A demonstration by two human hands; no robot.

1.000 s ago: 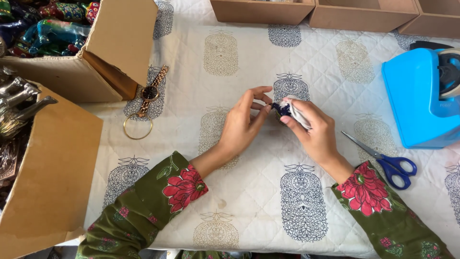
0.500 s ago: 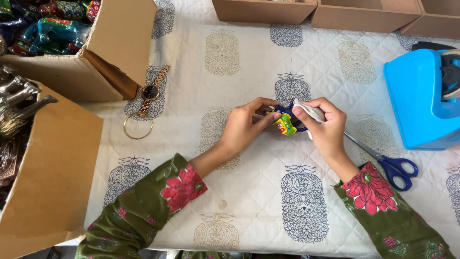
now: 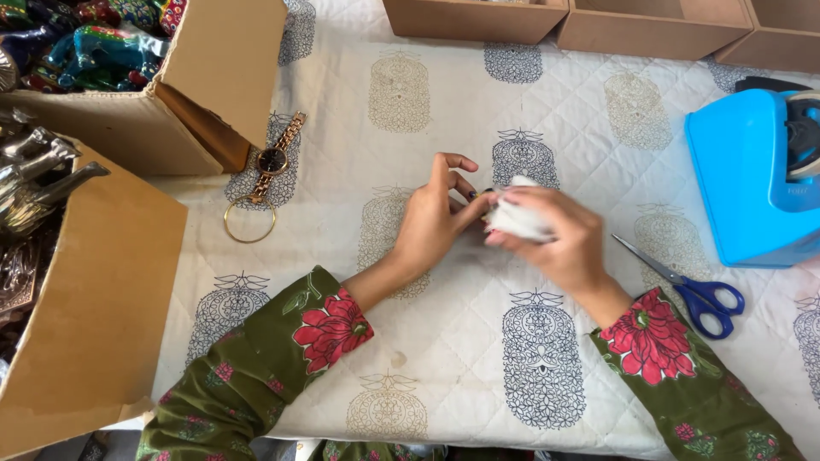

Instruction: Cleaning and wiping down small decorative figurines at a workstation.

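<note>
A table spread with a white quilted cloth [image 3: 444, 358], block-printed in grey and ochre motifs, carries everything here. On it lie a rose-gold wristwatch [image 3: 274, 159] beside a thin gold bangle [image 3: 250, 221], blue-handled scissors [image 3: 692, 288], a bright blue tape dispenser [image 3: 752, 175], two open cardboard boxes [image 3: 218, 72] [image 3: 94, 299] at the left, and brown trays [image 3: 474, 19] along the far edge.

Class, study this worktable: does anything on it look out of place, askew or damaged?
Nothing looks damaged or spilled. A wristwatch and a gold ring lie loose by the open cardboard box, and blue-handled scissors lie slantwise beside the right hand.
</note>
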